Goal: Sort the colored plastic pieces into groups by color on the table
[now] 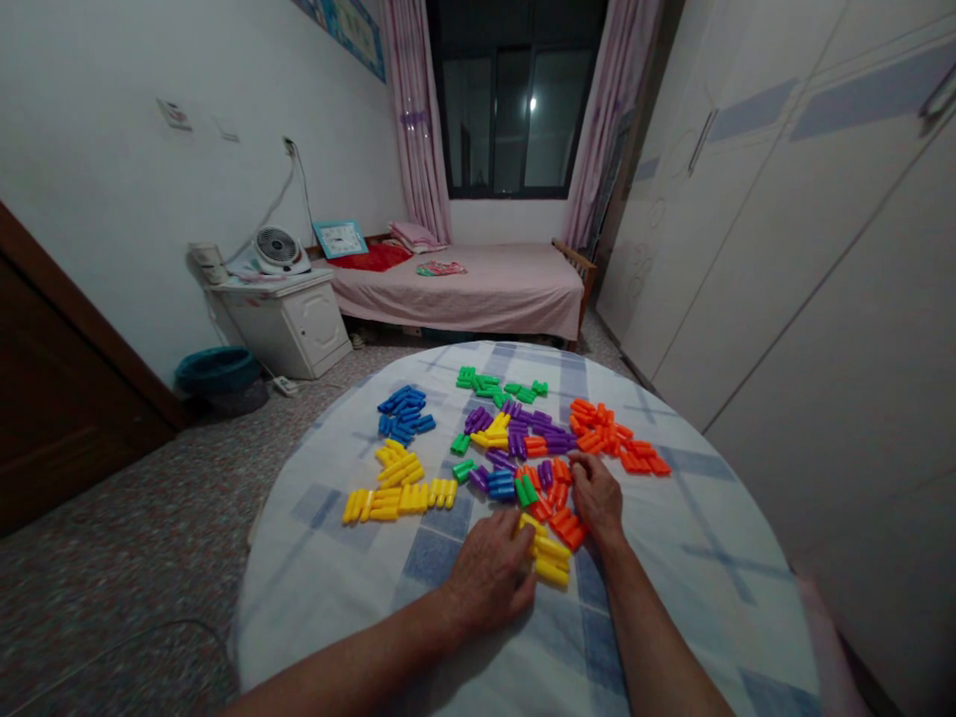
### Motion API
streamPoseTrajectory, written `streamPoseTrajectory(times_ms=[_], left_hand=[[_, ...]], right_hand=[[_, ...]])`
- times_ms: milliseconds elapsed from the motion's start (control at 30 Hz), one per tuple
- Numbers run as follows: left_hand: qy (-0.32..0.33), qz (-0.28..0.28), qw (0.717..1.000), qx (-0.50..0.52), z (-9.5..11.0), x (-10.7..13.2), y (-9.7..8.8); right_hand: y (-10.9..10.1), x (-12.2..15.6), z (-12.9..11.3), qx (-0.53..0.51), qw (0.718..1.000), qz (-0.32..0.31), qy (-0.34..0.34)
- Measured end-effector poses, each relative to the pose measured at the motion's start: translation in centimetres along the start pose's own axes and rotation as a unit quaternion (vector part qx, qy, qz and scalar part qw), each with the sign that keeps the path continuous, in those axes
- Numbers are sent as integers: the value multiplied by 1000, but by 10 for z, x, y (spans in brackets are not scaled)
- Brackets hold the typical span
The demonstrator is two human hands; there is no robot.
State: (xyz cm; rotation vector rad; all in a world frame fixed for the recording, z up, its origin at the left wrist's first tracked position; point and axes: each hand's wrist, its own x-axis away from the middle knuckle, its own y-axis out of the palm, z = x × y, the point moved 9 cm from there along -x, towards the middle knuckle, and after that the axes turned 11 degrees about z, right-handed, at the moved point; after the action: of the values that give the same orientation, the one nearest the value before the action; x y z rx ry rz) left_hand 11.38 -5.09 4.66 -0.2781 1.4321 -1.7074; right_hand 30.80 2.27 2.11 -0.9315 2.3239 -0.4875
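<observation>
Yellow plastic pegs (551, 560) touch the curled left-hand fingers (519, 583), ribbed orange pegs (560, 471) the right-hand fingers (581, 468) (neither grip clear).

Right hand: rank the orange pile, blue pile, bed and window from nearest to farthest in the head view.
From the right hand:
1. Orange pile, just beyond the hand on the table, to its right.
2. Blue pile, on the table's left side.
3. Bed, beyond the table.
4. Window, in the far wall past the bed.

Short yellow plastic pegs (551, 560) lie clustered, touching angled orange pegs (568, 530).
</observation>
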Motion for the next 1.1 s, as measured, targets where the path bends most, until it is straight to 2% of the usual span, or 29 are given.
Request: streamPoseTrajectory(times_ms=[133,233,367,467,600,733,867,1000,1100], left_hand=[[15,17,1000,16,-1,5,-5],[51,48,996,56,10,-1,-6],[109,37,989,94,29,-15,6],[108,38,988,100,27,-19,13],[73,70,990,102,3,-5,6],[49,86,994,44,-27,10,-10],[21,103,993,-51,-56,13,-30],[-46,104,985,-129,-88,13,-41],[-77,104,980,-154,-101,13,-47]], right_hand=[[1,0,0,-1,1000,-2,0],[1,0,0,-1,1000,-3,-1],[0,0,-1,-3,1000,-5,-4],[0,0,-1,-2,1000,-5,-2],[0,0,-1,-3,1000,-2,-1],[0,0,-2,-3,1000,-2,-3],[0,0,-2,0,1000,-3,-2],[0,0,-2,2,1000,-4,-3],[0,1,-2,2,1000,-6,-4]])
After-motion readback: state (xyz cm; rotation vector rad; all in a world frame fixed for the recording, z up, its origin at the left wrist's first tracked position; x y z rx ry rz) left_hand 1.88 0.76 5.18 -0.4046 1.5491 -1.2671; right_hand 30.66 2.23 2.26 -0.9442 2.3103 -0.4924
